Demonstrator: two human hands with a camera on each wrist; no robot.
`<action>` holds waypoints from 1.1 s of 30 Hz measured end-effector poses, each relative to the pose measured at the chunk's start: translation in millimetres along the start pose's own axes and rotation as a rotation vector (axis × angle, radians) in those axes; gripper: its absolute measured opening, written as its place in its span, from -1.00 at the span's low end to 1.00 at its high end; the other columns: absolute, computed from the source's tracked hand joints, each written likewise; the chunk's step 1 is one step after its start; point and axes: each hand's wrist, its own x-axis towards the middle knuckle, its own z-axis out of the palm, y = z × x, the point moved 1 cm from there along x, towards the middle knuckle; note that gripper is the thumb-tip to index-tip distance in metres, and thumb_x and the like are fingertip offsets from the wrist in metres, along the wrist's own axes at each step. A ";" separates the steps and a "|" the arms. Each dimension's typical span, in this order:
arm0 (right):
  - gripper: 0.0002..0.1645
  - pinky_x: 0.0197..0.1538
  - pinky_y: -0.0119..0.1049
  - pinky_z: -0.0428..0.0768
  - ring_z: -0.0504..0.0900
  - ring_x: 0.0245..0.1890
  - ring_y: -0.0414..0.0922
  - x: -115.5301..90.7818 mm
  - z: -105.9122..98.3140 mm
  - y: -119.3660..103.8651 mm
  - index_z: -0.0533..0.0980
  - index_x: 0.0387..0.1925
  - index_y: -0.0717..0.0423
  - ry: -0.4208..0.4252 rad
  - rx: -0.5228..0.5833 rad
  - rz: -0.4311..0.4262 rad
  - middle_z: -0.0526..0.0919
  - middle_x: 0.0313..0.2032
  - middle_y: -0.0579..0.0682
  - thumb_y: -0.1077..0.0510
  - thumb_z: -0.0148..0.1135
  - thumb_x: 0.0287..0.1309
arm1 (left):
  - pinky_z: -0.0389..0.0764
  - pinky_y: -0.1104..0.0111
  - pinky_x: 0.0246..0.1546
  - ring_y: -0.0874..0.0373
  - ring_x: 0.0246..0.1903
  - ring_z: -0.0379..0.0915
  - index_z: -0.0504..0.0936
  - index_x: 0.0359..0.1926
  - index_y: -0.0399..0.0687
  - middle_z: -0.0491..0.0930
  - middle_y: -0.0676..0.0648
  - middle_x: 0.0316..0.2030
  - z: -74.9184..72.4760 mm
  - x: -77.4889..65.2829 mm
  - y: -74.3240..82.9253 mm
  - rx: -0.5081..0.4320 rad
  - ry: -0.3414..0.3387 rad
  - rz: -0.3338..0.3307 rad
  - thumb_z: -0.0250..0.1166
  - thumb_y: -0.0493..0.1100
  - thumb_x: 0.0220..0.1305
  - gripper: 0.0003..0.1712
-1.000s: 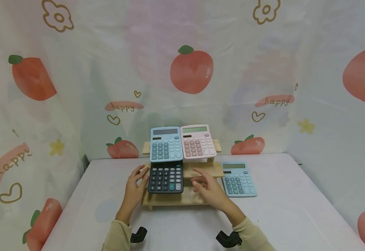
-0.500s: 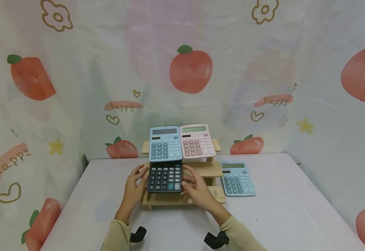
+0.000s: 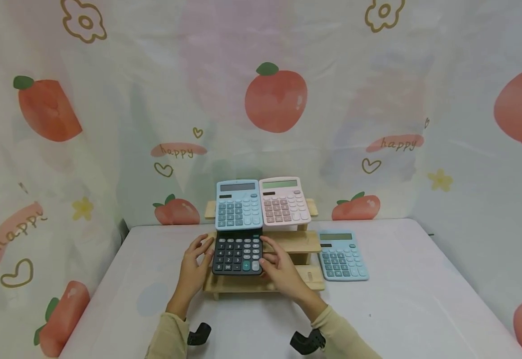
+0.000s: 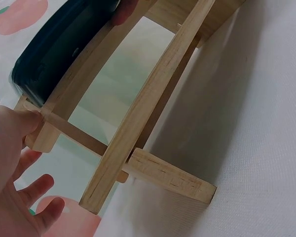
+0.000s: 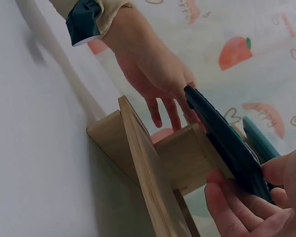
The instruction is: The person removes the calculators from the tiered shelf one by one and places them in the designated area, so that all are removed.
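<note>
A black calculator leans on the middle tier of a small wooden rack, its top partly hidden behind a light blue calculator. My right hand holds its right edge; in the right wrist view the thumb lies on the upper side of the black calculator and the fingers curl beneath. At its left edge is my left hand. In the left wrist view, the left hand has its thumb at the rack's end beside the calculator, the other fingers loosely spread.
On the top tier, a pink calculator stands right beside the light blue one. Another blue calculator lies on the white table, right of the rack. Behind hangs a fruit-patterned cloth. The rack's lowest tier juts out toward me.
My right hand has moved left, from in front of the rack's right part to the black calculator's right edge, and now grips it. The left hand and the calculators stay in place.
</note>
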 end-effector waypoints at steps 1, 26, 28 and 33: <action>-0.28 -0.10 -0.09 0.77 0.70 0.08 0.12 0.2 0.1 0.4 0.08 0.55 0.08 0.000 0.015 0.002 0.50 0.24 0.48 0.40 -0.05 0.45 | 0.33 -0.21 0.38 -0.35 0.38 0.31 0.55 0.28 -0.31 0.40 -0.29 0.39 0.1 -0.1 -0.1 0.000 -0.001 -0.001 0.19 -0.23 0.47 -0.57; -0.28 -0.19 -0.26 0.75 0.72 -0.17 -0.19 -15.6 -15.6 -1.8 0.12 0.54 0.10 0.006 0.112 0.090 0.56 0.16 0.48 0.36 0.02 0.42 | 0.29 -0.22 0.41 -0.30 0.42 0.26 0.55 0.29 -0.28 0.39 -0.27 0.40 2.4 -1.5 2.2 -0.013 -0.018 -0.025 0.19 -0.18 0.49 -0.56; -0.28 -0.17 -0.22 0.76 0.73 -0.17 -0.20 -18.9 -18.5 -4.5 0.12 0.54 0.11 0.005 0.107 0.101 0.55 0.17 0.47 0.34 0.02 0.42 | 0.30 -0.21 0.41 -0.31 0.42 0.27 0.55 0.28 -0.30 0.39 -0.28 0.40 1.6 -1.4 2.5 -0.016 -0.012 -0.007 0.19 -0.19 0.48 -0.56; -0.29 -0.10 -0.11 0.76 0.73 -0.15 -0.19 -25.9 -25.3 -11.0 0.11 0.54 0.09 0.004 0.091 0.128 0.55 0.19 0.44 0.30 0.03 0.45 | 0.32 -0.23 0.38 -0.34 0.39 0.29 0.56 0.26 -0.33 0.41 -0.31 0.38 -0.1 -0.5 2.0 -0.003 0.004 0.028 0.20 -0.19 0.48 -0.56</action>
